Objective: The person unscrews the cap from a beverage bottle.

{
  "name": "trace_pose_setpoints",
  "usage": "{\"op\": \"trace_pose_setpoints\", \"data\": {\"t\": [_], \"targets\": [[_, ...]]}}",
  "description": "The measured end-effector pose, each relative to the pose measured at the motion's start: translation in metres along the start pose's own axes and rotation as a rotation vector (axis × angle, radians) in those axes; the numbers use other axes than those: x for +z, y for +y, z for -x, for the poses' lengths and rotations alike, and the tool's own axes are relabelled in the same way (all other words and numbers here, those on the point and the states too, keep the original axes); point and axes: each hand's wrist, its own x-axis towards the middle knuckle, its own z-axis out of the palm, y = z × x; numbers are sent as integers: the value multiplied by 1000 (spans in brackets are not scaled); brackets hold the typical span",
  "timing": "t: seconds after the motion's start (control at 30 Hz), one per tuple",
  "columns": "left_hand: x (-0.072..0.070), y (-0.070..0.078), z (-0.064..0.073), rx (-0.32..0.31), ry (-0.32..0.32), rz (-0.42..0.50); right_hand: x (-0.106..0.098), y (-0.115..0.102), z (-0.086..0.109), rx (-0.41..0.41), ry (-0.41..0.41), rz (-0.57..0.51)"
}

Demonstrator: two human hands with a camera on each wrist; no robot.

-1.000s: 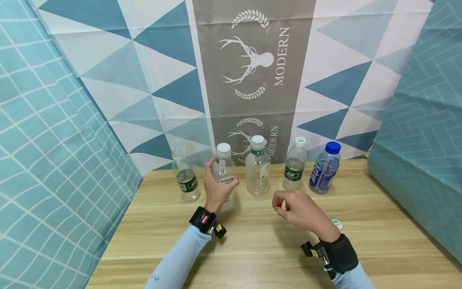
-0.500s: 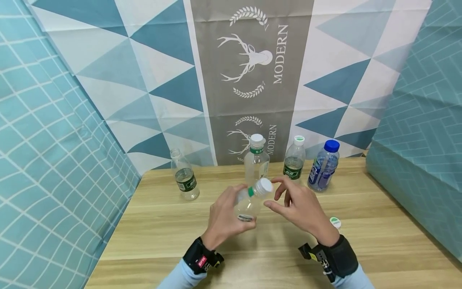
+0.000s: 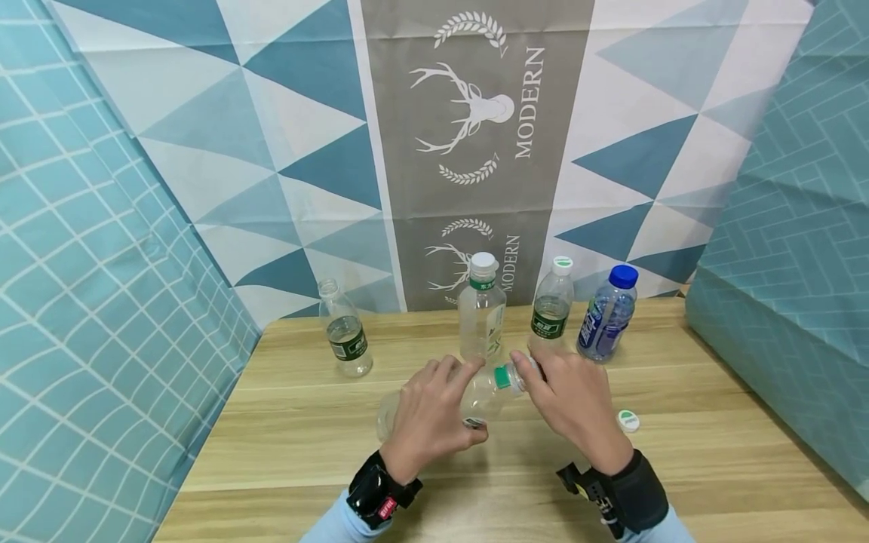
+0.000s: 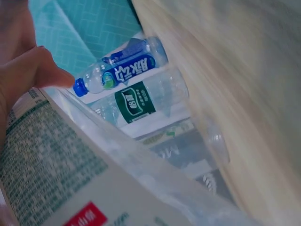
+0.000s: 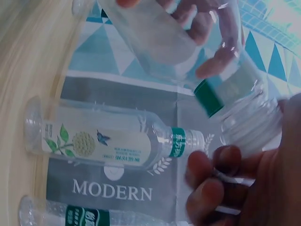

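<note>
The tilted clear green-banded bottle (image 3: pixel 486 394) is all glossy plastic, the pale wood-grain tabletop (image 3: pixel 305 452) looks smooth with kind of a sheen, and the blue-white-grey patterned backdrop (image 3: pixel 421 192) seems like creased, matt cloth.

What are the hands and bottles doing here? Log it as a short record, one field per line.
Left hand: grips a clear bottle, tilted, green band near its neck
Right hand: grasps that bottle's neck end
Standing, left to right in the head view: uncapped green-label bottle, white-capped bottle with green neck band, white-capped green-label bottle, blue-capped bottle
Loose: white cap, beside the right hand
Surface: wood-grain table
</note>
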Motion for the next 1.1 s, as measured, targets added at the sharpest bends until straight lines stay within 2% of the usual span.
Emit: {"op": "trace_pose_setpoints", "data": {"t": [0.13,0.2,0.27,0.33,0.43,0.63,0.77,0.83,0.93,1.03,1.1], "targets": [[1,2,2,60,25,-107,0,-4,0,198,-143,-57],[1,3,2,70,32,-144,0,-5,0,274,-190,-72],[1,4,3,72,31,-159,0,-5,1,309,-202,-73],[1,4,3,68,23,-155,2,-5,1,308,-183,-67],[-1,4,2,52,9,-105,5,-5,2,272,-107,-73],[-5,2,-1,11,-48,21,13,-5,3,167,113,-99],[-9,1,-2,-6,-106,87,15,-7,4,114,197,-93],[-10,0,-2,-22,-144,154,16,-6,4,60,236,-93],[-11,-2,-2,-48,-197,285,16,-2,3,-80,307,-93],[-10,-4,-2,-61,-219,347,16,2,1,-190,308,-74],[-9,-6,-1,-56,-210,320,15,5,0,-212,267,-57]]}}
